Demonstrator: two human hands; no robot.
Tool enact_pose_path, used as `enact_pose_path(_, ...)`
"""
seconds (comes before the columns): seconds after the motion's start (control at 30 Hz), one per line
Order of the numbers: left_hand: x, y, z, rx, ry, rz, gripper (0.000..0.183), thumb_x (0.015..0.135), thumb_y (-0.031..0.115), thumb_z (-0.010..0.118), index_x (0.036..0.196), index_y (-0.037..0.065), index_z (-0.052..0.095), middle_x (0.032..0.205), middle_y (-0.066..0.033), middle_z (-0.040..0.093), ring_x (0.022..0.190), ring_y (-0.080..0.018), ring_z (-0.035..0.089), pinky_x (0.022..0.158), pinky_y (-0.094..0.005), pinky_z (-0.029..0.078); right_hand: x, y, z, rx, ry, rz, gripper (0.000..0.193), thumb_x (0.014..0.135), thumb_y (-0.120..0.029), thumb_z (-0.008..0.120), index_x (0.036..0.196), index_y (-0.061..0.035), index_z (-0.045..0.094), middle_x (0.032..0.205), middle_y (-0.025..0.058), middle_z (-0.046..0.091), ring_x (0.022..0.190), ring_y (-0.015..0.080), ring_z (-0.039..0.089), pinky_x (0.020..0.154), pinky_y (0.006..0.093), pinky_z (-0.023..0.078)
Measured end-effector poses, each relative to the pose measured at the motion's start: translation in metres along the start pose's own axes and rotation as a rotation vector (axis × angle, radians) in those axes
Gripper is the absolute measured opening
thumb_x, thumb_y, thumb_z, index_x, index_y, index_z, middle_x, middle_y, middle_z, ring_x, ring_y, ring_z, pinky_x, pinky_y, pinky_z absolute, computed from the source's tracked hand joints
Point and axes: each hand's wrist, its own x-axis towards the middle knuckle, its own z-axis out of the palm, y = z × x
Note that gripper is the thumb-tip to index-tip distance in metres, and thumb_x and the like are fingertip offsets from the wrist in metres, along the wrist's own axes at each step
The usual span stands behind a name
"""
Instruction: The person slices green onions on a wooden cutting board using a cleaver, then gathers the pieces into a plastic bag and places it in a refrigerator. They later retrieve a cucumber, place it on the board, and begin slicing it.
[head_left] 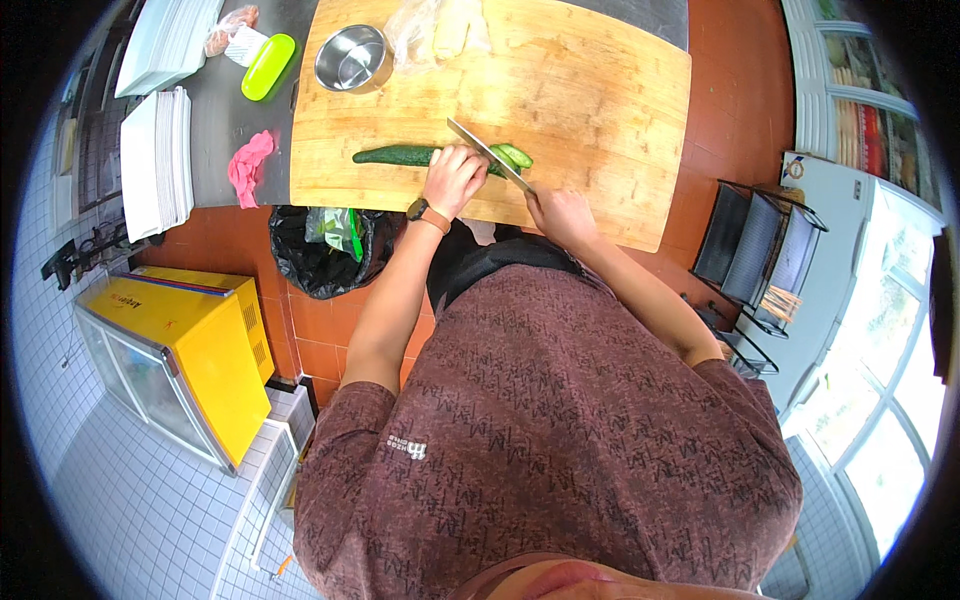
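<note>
A long dark green cucumber [397,155] lies crosswise near the front of a wooden cutting board [590,90]. My left hand [458,178] is closed over its right part, fingers curled close to the blade. In my right hand [562,215] is the handle of a kitchen knife [482,150], its blade slanting up and left across the cucumber's right end. Several pale green cucumber slices [514,156] lie just right of the blade. The knife handle is mostly hidden by my right hand.
A steel bowl [352,60] and a clear plastic bag [415,35] stand at the board's far side. Left of the board lie a pink cloth [250,165], a lime-green case [268,67] and stacked white containers [157,165]. Below the counter edge is a black-lined bin [300,265].
</note>
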Motion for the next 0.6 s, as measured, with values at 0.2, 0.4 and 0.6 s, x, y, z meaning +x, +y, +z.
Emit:
enact_pose_path(0.2, 0.000, 0.000, 0.005, 0.011, 0.017, -0.023, 0.020, 0.082, 0.014, 0.081, 0.100, 0.016, 0.072, 0.103, -0.0018, 0.066, 0.097, -0.0267, 0.063, 0.081, -0.0428, 0.046, -0.008, -0.001, 0.000, -0.001, 0.011, -0.021, 0.026, 0.107, -0.029, 0.059, 0.099, -0.0048, 0.066, 0.074, 0.0236, 0.072, 0.067, 0.0438, 0.073, 0.065, 0.0587, 0.057)
enact_pose_path(0.4, -0.002, -0.001, 0.006, -0.012, 0.034, -0.035, 0.019, 0.082, 0.012, 0.080, 0.096, 0.014, 0.069, 0.102, -0.0032, 0.067, 0.096, -0.0278, 0.063, 0.081, -0.0431, 0.046, 0.009, 0.004, 0.015, 0.043, 0.024, 0.015, 0.029, 0.106, -0.029, 0.060, 0.096, -0.0031, 0.066, 0.074, 0.0228, 0.073, 0.067, 0.0437, 0.073, 0.065, 0.0585, 0.057)
enact_pose_path(0.6, -0.002, 0.000, 0.007, -0.021, 0.031, -0.031, 0.018, 0.082, 0.012, 0.080, 0.097, 0.014, 0.069, 0.102, -0.0046, 0.066, 0.097, -0.0287, 0.063, 0.081, -0.0437, 0.046, 0.004, -0.003, 0.011, -0.001, -0.052, 0.035, 0.031, 0.106, -0.031, 0.059, 0.100, -0.0024, 0.068, 0.074, 0.0222, 0.073, 0.067, 0.0440, 0.073, 0.064, 0.0581, 0.057)
